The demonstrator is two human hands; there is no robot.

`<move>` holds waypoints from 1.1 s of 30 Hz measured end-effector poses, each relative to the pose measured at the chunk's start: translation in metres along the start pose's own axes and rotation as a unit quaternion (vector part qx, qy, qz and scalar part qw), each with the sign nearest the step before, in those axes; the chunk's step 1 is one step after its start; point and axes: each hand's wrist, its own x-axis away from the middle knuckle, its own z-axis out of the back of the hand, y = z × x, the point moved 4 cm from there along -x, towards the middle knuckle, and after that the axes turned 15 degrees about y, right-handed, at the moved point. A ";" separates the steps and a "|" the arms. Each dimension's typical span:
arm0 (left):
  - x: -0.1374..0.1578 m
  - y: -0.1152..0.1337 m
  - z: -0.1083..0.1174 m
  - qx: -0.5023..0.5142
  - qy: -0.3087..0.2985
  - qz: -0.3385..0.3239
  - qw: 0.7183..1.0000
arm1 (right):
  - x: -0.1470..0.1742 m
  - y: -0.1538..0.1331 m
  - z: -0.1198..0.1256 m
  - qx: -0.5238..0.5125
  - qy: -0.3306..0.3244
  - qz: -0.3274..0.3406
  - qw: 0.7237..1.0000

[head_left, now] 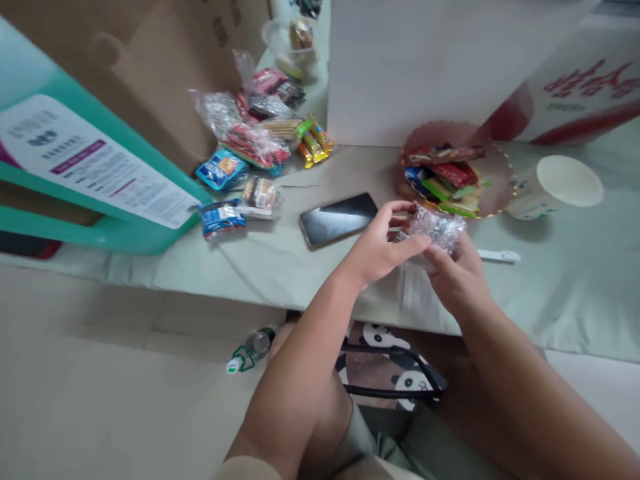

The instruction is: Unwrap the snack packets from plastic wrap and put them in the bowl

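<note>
Both hands hold a small snack in crinkly clear wrapping (436, 227) just above the table's front edge. My left hand (381, 248) pinches its left end with thumb and fingers. My right hand (456, 273) grips it from below and the right. Just behind the packet sits a round scallop-edged plate (500, 175) holding several red, green and blue wrapped snacks. A dark phone (338, 219) lies flat to the left of my left hand.
A white paper cup (560, 187) stands right of the plate, a small white stick (498, 255) lies in front of it. Several loose snack packets (250, 143) are heaped at back left by a cardboard box and a teal stool (107, 193). A water bottle (253, 347) lies below.
</note>
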 end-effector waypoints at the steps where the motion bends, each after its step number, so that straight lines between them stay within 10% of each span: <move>1: 0.001 -0.006 -0.007 -0.026 -0.020 -0.002 0.999 | 0.007 0.004 0.008 0.002 0.009 -0.007 1.000; 6: -0.002 -0.026 -0.018 -0.080 0.000 0.022 0.997 | 0.011 0.009 0.049 0.152 0.069 0.052 0.985; 10: -0.007 -0.029 -0.015 -0.119 0.050 0.013 0.992 | -0.008 0.015 0.079 0.411 0.107 0.158 0.892; 14: -0.015 -0.030 -0.016 -0.145 0.111 -0.038 0.983 | -0.029 0.036 0.091 0.519 0.081 0.094 0.846; 25: -0.019 -0.039 -0.022 -0.157 0.140 -0.038 0.977 | -0.007 0.009 0.077 0.304 0.036 0.125 0.944; 33: -0.014 -0.036 -0.020 -0.197 0.104 -0.056 0.973 | -0.002 0.010 0.055 0.284 -0.050 0.083 0.954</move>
